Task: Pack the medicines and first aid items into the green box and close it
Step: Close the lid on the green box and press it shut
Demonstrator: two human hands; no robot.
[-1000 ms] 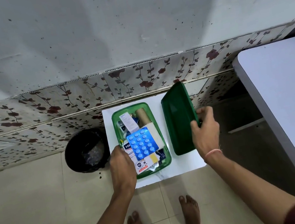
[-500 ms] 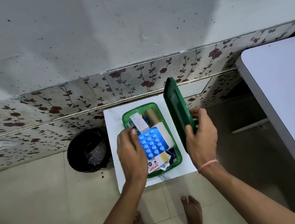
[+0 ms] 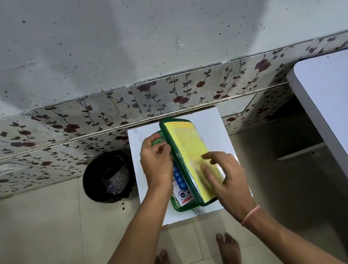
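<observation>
The right hand (image 3: 224, 176) presses flat, fingers spread, on the tilted lid (image 3: 189, 152) to lower it. The left hand (image 3: 156, 165), loosely curled, steadies the green box (image 3: 182, 208) rim so the blue pill strip (image 3: 179, 178) stays inside.

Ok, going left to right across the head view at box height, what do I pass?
Black bin → left hand → blue blister pack → green lid with its yellow label → right hand → grey table.
</observation>
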